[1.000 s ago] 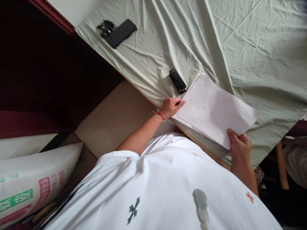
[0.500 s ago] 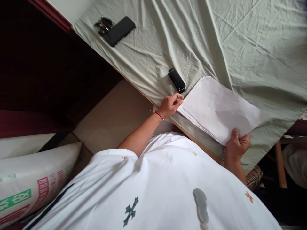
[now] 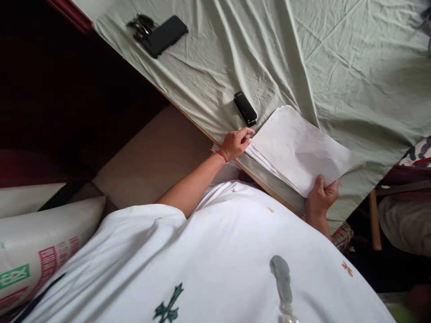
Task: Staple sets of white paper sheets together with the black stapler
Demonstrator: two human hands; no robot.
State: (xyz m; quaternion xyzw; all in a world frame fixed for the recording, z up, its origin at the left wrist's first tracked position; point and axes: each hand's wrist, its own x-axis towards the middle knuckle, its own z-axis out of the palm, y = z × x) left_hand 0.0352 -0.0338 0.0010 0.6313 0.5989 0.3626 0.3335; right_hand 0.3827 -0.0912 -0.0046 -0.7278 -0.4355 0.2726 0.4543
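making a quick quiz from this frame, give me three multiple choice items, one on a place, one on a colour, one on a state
1. Where does the small black stapler lie?
A. on the cloth just beyond the paper stack's far left corner
B. on top of the phone
C. on the floor

2. What colour is the cloth over the table?
A. dark red
B. pale green
C. bright yellow

3. What is the right hand doing?
A. resting flat on the cloth, away from the paper
B. holding the phone
C. gripping the near corner of the paper stack

Answers:
1 A, the stapler sits beside the stack's far left corner, close to the left hand.
2 B, the wrinkled cloth is pale green all over.
3 C, the thumb lies on top of the sheets at the near corner; the phone lies far off by the keys.
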